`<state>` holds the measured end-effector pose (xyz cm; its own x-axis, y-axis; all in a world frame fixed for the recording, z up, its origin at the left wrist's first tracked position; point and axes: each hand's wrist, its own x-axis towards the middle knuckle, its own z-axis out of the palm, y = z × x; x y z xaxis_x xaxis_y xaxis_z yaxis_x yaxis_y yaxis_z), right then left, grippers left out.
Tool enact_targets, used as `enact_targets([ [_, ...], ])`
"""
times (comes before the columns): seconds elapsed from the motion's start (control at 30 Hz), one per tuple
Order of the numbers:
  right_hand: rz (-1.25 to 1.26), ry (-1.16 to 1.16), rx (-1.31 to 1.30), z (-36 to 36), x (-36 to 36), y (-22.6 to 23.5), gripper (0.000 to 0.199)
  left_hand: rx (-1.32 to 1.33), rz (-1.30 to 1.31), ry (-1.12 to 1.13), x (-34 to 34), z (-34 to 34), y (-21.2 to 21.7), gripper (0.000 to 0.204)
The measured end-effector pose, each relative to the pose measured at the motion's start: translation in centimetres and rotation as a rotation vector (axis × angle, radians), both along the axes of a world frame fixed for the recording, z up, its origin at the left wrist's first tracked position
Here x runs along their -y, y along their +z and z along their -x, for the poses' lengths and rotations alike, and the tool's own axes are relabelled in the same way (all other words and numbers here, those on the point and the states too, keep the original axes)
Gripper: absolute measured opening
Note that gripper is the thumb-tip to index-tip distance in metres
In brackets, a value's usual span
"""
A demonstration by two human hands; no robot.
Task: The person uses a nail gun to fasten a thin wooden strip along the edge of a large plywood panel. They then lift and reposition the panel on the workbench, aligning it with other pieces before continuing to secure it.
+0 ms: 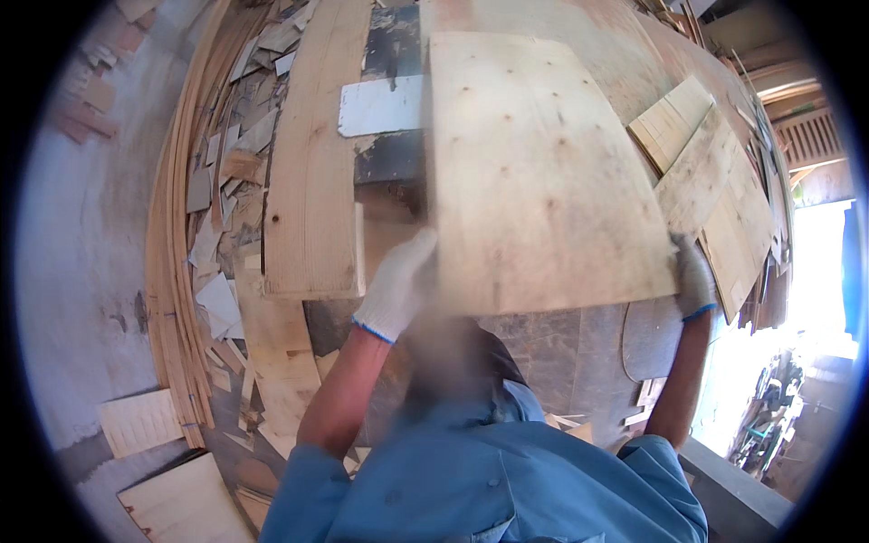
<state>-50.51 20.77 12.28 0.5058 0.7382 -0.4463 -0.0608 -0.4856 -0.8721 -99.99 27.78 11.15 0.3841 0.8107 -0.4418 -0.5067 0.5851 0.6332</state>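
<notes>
A wide, pale plywood board [543,172] with small dark spots lies in front of me, held by its two side edges. My left hand [403,276], in a white knitted glove with a blue cuff, is closed on the board's near left edge; its fingertips are partly hidden. On the near right corner my right hand [693,276], gloved the same way, grips the edge, with some fingers out of sight. Left of the board lies a long wooden plank [317,163] with a knot. A white rectangular plate [382,105] sits on a dark worn surface between them.
Several smaller plywood pieces [724,190] lie stacked to the right of the board. Long thin wood strips [172,235] run along the left, beside a heap of scrap offcuts [217,226]. Loose panels [186,502] rest on the floor at the lower left. Bright light enters at the right.
</notes>
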Motion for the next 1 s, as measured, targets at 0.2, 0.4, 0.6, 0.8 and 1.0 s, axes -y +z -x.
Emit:
enact_targets([
  [0.2, -0.259, 0.184, -0.274, 2.4, -2.8, 13.0, 0.074, 0.522, -0.182, -0.125, -3.1, 1.2, 7.6, 0.047],
  [0.4, -0.37, 0.081, -0.184, 1.8, -5.2, 15.7, 0.076, 0.462, -0.321, -0.016, -4.8, 0.4, 11.1, 0.055],
  [0.6, -0.436, 0.001, -0.2, 3.6, -5.4, 16.2, 0.077, 0.389, -0.33, 0.015, -4.3, 0.2, 11.7, 0.06],
  [0.8, -0.329, 0.187, -0.258, 0.9, -4.5, 13.9, 0.074, 0.354, -0.247, -0.026, -4.0, 0.4, 10.1, 0.047],
  [1.0, -0.232, 0.093, -0.243, 2.6, -0.2, 6.6, 0.069, 0.185, -0.015, -0.024, -1.2, 1.4, 4.7, 0.053],
])
